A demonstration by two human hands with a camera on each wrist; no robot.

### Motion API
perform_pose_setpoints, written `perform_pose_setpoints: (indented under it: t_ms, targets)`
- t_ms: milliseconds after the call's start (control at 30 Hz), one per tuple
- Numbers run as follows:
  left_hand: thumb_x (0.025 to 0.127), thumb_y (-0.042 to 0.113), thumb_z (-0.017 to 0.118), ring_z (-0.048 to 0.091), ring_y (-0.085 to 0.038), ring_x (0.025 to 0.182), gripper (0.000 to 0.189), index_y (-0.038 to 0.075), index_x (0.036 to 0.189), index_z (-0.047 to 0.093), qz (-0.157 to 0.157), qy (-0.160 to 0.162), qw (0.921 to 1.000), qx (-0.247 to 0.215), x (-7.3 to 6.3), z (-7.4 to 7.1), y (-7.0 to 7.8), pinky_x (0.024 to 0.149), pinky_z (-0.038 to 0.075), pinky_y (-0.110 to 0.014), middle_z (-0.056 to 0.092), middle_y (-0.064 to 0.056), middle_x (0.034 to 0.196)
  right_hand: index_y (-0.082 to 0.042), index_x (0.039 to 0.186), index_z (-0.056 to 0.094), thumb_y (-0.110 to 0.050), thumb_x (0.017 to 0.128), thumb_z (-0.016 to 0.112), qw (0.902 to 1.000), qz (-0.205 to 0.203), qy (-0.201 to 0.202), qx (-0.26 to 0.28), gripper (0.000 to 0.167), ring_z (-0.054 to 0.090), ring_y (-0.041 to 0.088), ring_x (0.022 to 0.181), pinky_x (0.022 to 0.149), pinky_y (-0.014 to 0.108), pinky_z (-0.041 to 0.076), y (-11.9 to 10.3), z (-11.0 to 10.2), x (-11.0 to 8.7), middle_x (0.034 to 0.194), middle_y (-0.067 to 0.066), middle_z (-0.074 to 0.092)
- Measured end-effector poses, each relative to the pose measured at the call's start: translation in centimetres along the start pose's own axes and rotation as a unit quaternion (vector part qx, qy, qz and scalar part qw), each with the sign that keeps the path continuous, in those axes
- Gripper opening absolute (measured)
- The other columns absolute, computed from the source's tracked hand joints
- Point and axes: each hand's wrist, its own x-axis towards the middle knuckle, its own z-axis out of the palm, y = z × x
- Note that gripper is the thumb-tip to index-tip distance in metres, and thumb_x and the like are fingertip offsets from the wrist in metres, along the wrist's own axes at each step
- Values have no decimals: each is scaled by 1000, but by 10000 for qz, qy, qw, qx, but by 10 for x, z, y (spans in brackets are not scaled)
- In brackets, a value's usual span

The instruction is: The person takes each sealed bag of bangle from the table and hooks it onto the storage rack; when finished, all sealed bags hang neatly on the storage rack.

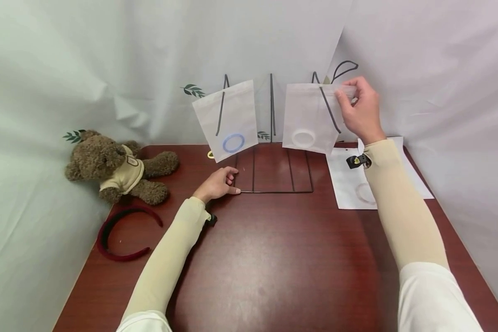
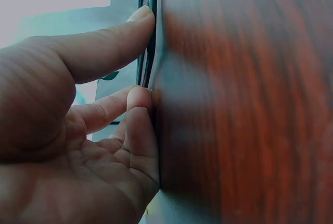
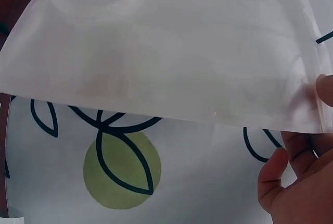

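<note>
Presently, we observe our right hand (image 1: 363,110) pinching the right translucent pouch (image 1: 303,113) at its upper right corner; our left hand (image 1: 215,185) grips the black wire rack (image 1: 274,192) at near left.

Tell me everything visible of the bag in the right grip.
The bag is flat, near-rectangular, whitish and translucent, apparently thin plastic, with a narrow strip along its top. A pale ring shows in its lower part. It hangs slightly tilted at the right side of the rack, a dark wire crossing its front. The right grip pinches its top right corner.
</note>
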Motion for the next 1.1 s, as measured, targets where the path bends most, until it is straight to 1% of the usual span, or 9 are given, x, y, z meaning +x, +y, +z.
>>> perform_pose_setpoints:
  t_ms: [167,300,433,500,633,900,1000,1033,1100]
  targets:
    - [87,14,88,54,-24,104,70,4,148,54,39,33,10000,11,1,0,1,96,43,-38,56,-12,116,-9,116,64,-18,101,70,9985,424,-152,312,18,55,-1,69,62,17,43,-7,-7,-6,82,-19,61]
    - [87,12,88,54,-25,105,71,4,148,54,40,16,10000,-14,1,1,2,97,44,-39,56,-13,118,-17,116,62,-20,101,69,9971,665,-212,317,17,57,-2,76,69,19,43,-3,-19,-15,84,-20,61]
    - [87,13,88,54,-25,105,71,4,149,53,23,-28,10000,2,1,2,2,97,44,-39,55,-13,118,-13,119,66,-23,100,71,9956,850,-277,265,23,61,-5,88,76,20,42,26,-33,-24,93,-25,64]
    - [88,14,87,54,-24,105,71,4,149,53,24,-44,10000,24,1,2,2,97,44,-38,55,-13,118,-8,121,67,-23,99,72,9950,923,-337,175,28,61,-5,89,78,19,42,40,-41,-29,94,-26,65]
    - [88,14,87,54,-25,106,71,4,149,53,13,-39,10000,7,2,1,3,97,44,-39,55,-13,119,-5,121,67,-24,98,72,9916,1168,-514,-225,31,59,-6,86,80,16,43,65,-56,-39,90,-30,62]
    - [88,15,87,53,-25,105,71,4,149,53,40,-58,10000,63,3,0,4,97,43,-39,55,-12,117,-13,114,64,-30,98,72,9738,1948,-716,-927,25,54,-10,81,76,9,42,129,-86,-54,84,-35,54]
    - [88,15,87,52,-24,104,70,4,149,53,48,-84,9999,69,3,1,4,96,42,-38,54,-12,116,-13,113,62,-34,98,72,9643,2236,-797,-1173,28,52,-10,80,75,9,42,150,-98,-59,86,-31,54]
    - [89,14,87,52,-24,103,70,4,149,53,48,-87,9999,67,2,1,4,96,42,-39,54,-12,116,-12,114,62,-37,98,72,9600,2343,-852,-1276,31,53,-9,82,75,10,42,156,-101,-60,88,-27,55]
    - [88,13,87,52,-24,103,70,5,149,53,34,-68,10000,46,1,2,4,96,42,-39,54,-12,116,-5,122,61,-41,99,70,9513,2546,-979,-1439,43,57,1,91,81,17,45,166,-106,-63,100,-13,63]
